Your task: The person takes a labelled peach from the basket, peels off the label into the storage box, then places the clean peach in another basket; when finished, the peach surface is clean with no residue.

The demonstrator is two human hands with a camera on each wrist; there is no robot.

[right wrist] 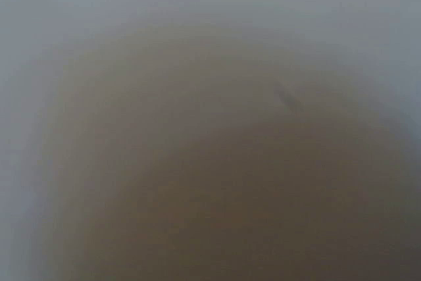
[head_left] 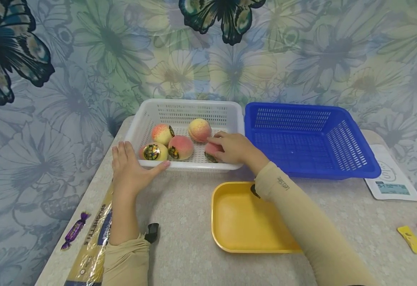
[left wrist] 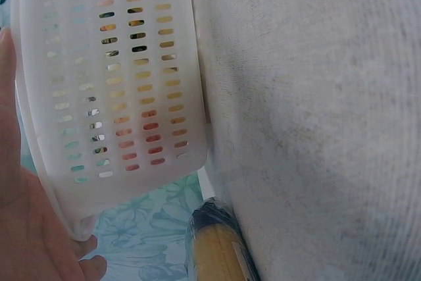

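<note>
Reaching into the white basket (head_left: 226, 113), the right hand (head_left: 231, 147) curls its fingers round a pink peach (head_left: 211, 151) lying at the basket's near right corner; only a sliver of the fruit shows, rosy, with a dark sticker at its lower edge. Four more peaches sit to its left, yellow blushing to pink, two with their round dark-and-gold labels turned forward (the wrist view of this hand is all blur, so nothing more can be told from there). The left hand (head_left: 130, 169) lies flat and relaxed against the basket's near left corner, thumb stretched along the front rim, fingers straight, gripping nothing. Just right of the white basket stands a blue basket (head_left: 351, 159), the two almost touching. A yellow tray (head_left: 242, 222) lies nearer the person, under the right forearm, a strip of bare table (head_left: 190, 186) between it and the basket's front wall. At the table's left edge rests a spaghetti packet (head_left: 94, 238), with a purple sweet (head_left: 73, 229) beside it.
</note>
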